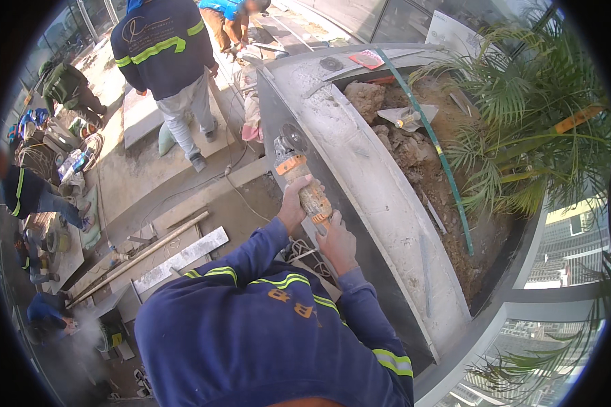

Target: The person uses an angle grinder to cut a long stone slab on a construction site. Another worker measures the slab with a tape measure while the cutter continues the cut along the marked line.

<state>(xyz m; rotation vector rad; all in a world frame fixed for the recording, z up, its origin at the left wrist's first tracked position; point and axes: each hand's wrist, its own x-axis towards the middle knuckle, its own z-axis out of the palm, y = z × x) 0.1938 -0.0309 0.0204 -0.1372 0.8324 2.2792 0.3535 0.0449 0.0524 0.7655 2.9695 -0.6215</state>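
Note:
My left hand (293, 207) grips the body of a dusty orange angle grinder (293, 166) near its head. My right hand (336, 241) is closed around the grinder's rear end, lower and to the right. The disc (294, 138) points away from me, close to the dark side face of a curved planter wall (394, 210) with a pale, dusty top. I cannot tell whether the disc touches it. Cord coils (300, 252) lie below my hands.
Soil and rubble (366, 102) fill the planter, beside a palm (509, 136) and green strip (441, 163). Co-workers stand or bend at upper left (159, 54), far back (224, 20), left (34, 190) and lower left (47, 312), amid dust. Boards (180, 261), pole and cables cover nearby floor.

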